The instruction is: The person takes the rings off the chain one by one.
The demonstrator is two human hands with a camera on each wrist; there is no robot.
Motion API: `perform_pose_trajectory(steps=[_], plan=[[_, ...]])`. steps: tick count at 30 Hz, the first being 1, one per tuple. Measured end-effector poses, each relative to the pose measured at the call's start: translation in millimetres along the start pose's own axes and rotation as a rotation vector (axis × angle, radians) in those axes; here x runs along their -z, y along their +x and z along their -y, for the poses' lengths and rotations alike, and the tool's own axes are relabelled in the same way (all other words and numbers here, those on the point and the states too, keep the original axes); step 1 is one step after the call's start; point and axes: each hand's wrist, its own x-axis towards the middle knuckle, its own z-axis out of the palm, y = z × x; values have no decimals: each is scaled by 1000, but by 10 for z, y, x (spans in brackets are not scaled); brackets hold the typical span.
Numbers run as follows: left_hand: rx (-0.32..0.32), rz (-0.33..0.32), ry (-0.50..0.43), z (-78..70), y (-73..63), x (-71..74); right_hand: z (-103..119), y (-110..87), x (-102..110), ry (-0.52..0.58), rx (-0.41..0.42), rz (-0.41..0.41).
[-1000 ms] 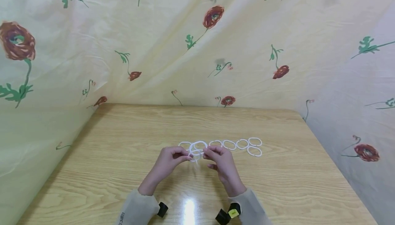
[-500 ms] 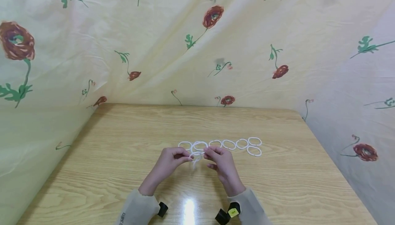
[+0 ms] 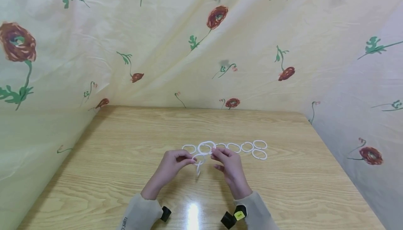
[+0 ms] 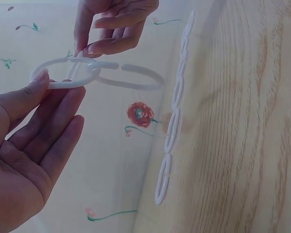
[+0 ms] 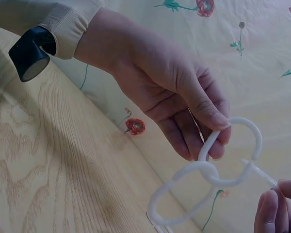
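Both hands hold white oval chain links, each with a small gap in its loop, just above the table. My left hand (image 3: pixel 177 161) pinches one link (image 4: pixel 63 85) between thumb and fingertips. Looped through that link in the left wrist view is a second link (image 4: pixel 136 86). To the right, my right hand (image 3: pixel 229 161) pinches another link (image 5: pixel 256 138) by thumb and forefinger. In the right wrist view a linked loop (image 5: pixel 155 204) hangs from it, and the left hand's link is edge-on near its gap. Whether the two held links are joined, I cannot tell.
Behind the hands a row of several similar white links (image 3: pixel 234 153) lies on the wooden table (image 3: pixel 141 128), with two stacked front to back at its right end. Flowered cloth (image 3: pixel 170 48) rises at the back and both sides. Wrist camera mounts (image 3: pixel 228 220) sit on the sleeves.
My right hand has shifted slightly right and its link has risen a little. Below the left hand's link, the dangling loop hangs lower. The left hand has barely moved.
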Motion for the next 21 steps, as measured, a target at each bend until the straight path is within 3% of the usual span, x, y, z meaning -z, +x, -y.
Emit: perform_pose_trajectory(steps=[9,15,21], plan=[[-42,-6,-10,50,11,19,-52,149,114,20,3,-53],[-38,-4,0,42,18,24,-106,229,217,72,-7,-99],[-39,-3,-4,45,16,23,-137,269,329,46,-20,-125]])
